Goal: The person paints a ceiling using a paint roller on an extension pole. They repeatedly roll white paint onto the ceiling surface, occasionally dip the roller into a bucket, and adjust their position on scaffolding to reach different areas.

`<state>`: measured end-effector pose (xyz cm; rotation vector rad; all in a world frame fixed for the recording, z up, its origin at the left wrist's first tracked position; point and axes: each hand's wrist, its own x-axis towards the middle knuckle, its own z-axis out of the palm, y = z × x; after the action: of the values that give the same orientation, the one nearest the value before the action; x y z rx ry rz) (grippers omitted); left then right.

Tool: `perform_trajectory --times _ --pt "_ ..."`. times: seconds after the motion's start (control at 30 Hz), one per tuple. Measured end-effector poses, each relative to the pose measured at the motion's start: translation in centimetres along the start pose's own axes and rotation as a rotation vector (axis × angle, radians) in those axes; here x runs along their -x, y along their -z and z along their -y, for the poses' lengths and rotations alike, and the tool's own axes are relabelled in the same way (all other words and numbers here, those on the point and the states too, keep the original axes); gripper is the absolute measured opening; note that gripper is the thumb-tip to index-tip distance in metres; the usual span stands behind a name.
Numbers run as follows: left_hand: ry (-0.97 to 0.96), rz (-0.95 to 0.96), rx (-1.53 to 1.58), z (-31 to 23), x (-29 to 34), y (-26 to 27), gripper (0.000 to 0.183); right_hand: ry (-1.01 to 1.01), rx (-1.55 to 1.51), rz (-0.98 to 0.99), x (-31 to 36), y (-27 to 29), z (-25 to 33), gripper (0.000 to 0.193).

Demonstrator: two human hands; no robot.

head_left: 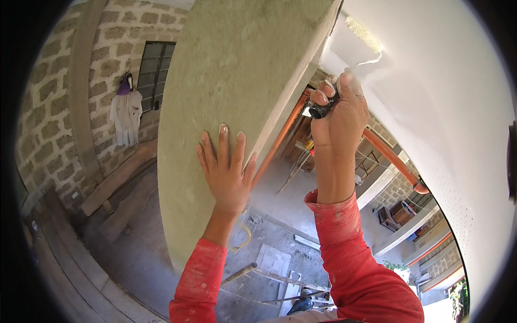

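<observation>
My right hand is raised and wrapped round the black handle of a small paint roller. The roller's cream, fuzzy sleeve lies against the white ceiling panel at the upper right, with its white-coated wire frame bending back to my fist. My left hand rests flat with fingers spread on the greenish-grey plastered beam, close to its right edge. Pale smears mark my fingertips and both red sleeves.
Far below is a concrete floor with a pole railing and a person near the bottom edge. Orange pipes run under the ceiling. On the left are a block wall, a hanging pale shirt and wooden planks.
</observation>
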<state>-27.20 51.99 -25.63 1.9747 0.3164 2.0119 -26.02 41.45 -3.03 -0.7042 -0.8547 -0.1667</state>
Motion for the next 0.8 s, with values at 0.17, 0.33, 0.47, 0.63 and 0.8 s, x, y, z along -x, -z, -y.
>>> perform_trajectory --times 0.17,0.33,0.47,0.63,0.8 --pt "-0.023 -0.025 0.011 0.1 0.2 -0.5 0.069 -0.033 0.02 -0.093 -6.2 4.0 -3.2 0.003" --pt "-0.029 -0.01 0.0 0.2 0.1 -0.3 0.072 -0.105 -0.038 -0.208 -13.8 8.9 -6.7 0.005" --pt "-0.028 -0.007 0.015 0.4 0.0 -0.3 0.074 -0.171 -0.111 -0.193 -20.7 14.1 -10.0 0.011" --pt "-0.015 0.007 0.052 0.6 0.5 -1.1 0.075 -0.196 -0.144 -0.242 -28.5 20.2 -13.5 0.011" --pt "-0.047 -0.007 0.063 0.6 0.4 -0.8 0.082 -0.245 -0.278 -0.262 -35.3 24.1 -16.8 0.007"
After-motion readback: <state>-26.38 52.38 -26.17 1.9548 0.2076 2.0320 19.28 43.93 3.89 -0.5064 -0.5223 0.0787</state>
